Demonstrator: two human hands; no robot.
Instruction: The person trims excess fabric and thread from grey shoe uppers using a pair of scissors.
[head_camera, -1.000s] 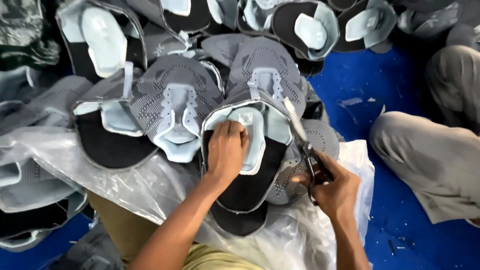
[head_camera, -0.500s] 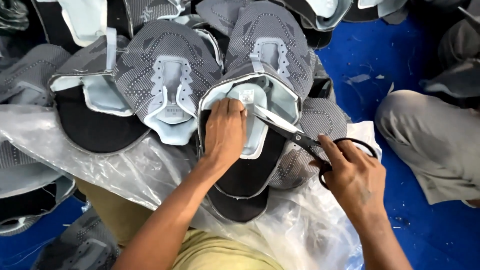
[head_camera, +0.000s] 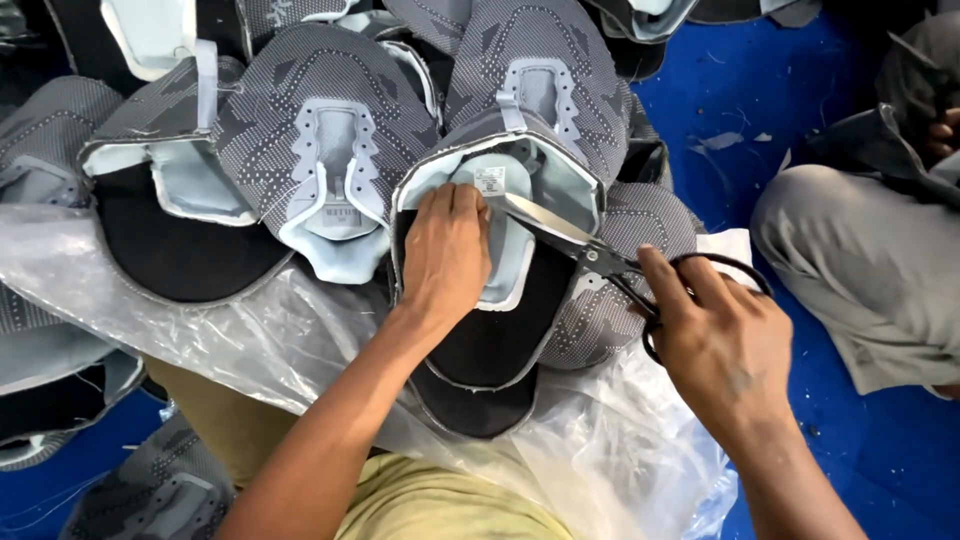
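My left hand (head_camera: 445, 255) flat on pale lining of grey knit shoe upper (head_camera: 520, 140), fingers together, pinning it so edge stays taut for cutting. My right hand (head_camera: 720, 340) clamped through black loops of scissors (head_camera: 575, 240), blade tips at lining by small label. Upper lies on top of stack on clear plastic sheet (head_camera: 600, 460) across my lap. More uppers (head_camera: 320, 150) fanned at left. Another person's grey trouser leg (head_camera: 860, 270) on blue floor (head_camera: 740, 90) at right.
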